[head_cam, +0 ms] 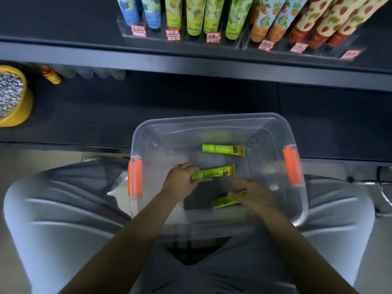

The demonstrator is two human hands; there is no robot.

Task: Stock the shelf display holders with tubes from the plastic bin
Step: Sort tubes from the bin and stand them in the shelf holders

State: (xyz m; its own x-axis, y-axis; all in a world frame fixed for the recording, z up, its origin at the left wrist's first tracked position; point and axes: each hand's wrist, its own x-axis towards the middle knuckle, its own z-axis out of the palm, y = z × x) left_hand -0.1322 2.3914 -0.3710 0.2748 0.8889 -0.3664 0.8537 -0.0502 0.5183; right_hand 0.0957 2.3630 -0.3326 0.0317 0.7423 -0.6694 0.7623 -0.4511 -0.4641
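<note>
Head-worn view, steeply downward, close above bin (212, 120), shelf (191, 64) ahead

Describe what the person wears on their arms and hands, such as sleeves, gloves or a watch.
Both arms are bare: no sleeve shows on the left arm or the right arm as far as the picture reaches. The left hand and right hand wear no gloves, and neither wrist carries a watch or band. The fingers are too blurred to check for rings.
</note>
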